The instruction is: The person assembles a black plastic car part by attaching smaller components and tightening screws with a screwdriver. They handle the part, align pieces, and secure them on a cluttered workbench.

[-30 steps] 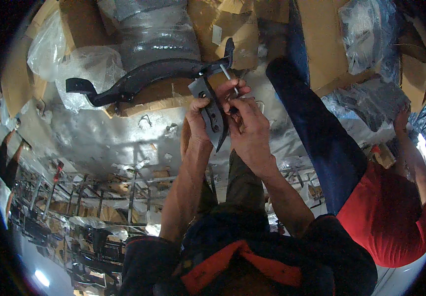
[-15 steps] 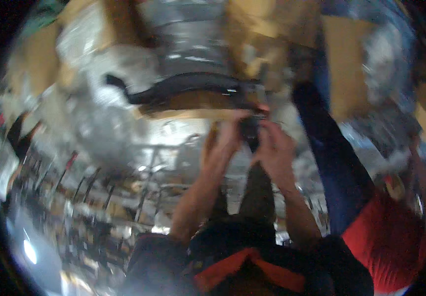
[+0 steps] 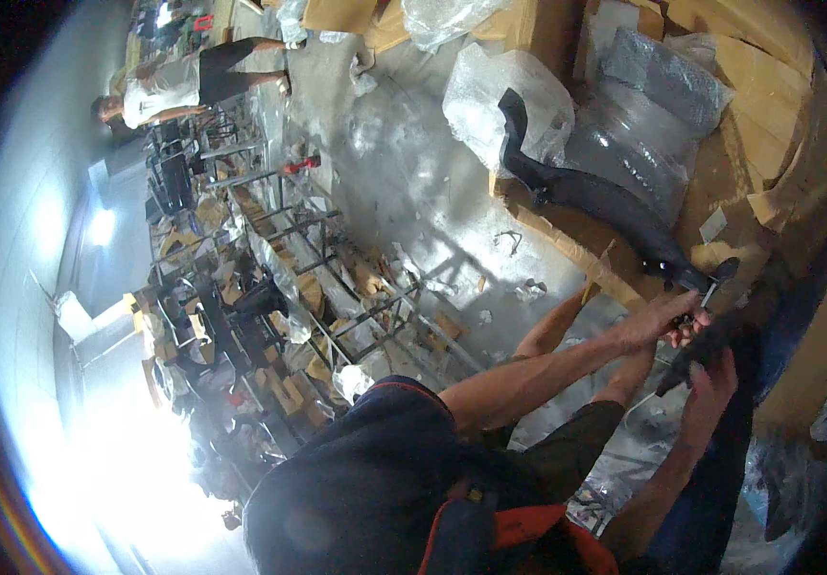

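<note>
A long, curved black part [image 3: 615, 199] lies over the cardboard box, its bent end pointing up and away. My left hand [image 3: 661, 322] is closed at the part's near right end, with fingers curled around something small and dark. A thin silver rod [image 3: 709, 293] sticks up beside those fingers. Just below, my right hand [image 3: 711, 381] is closed against a dark, blocky object [image 3: 687, 364] whose narrow lower end points left. Shadow hides its exact kind. The two hands are close together.
A cardboard box [image 3: 615, 278] supports the black part. Bubble wrap [image 3: 514, 101] and more cartons [image 3: 754, 105] lie beyond and to the right. Metal frames [image 3: 322, 254] with mixed parts stand at left. A person [image 3: 169, 88] stands at the far left. Scraps litter the concrete floor [image 3: 399, 144].
The view has swung left, so the black part and my hands appear farther right, and the person at far left shows. The picture is sharper. Both hands stay close at the part's end.
</note>
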`<state>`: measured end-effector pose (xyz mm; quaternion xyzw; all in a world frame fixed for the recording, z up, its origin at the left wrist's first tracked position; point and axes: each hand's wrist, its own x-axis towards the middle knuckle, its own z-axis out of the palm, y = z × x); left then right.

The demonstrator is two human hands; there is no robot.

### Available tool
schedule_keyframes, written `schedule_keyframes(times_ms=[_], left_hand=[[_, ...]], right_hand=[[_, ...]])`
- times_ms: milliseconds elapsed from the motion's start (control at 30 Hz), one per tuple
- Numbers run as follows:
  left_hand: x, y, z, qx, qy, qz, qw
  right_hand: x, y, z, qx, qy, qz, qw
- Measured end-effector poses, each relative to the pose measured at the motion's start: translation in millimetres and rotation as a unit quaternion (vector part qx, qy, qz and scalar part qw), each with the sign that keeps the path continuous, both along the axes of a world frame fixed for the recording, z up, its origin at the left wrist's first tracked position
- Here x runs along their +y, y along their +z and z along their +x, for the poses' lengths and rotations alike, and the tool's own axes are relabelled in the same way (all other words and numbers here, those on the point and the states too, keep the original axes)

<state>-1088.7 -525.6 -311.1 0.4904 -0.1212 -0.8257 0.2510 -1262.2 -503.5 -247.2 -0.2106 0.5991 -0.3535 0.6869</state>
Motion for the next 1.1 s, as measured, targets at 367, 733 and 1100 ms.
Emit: schedule_keyframes(times_ms=[367,733,1100], left_hand=[[-40,-36,24,-0.047,-0.009,-0.099,0.994],[-79,-77,22,-0.101,-0.044,-0.091,0.990],[-91,-144,-16,-0.190,-0.141,-0.153,0.959]], right_hand=[[-57,-88,-81,0.024,-0.114,-0.048,0.992],[-115,-188,-59,0.154,0.033,-0.050,0.986],[-104,-212,-49,0.300,0.136,-0.116,0.937]])
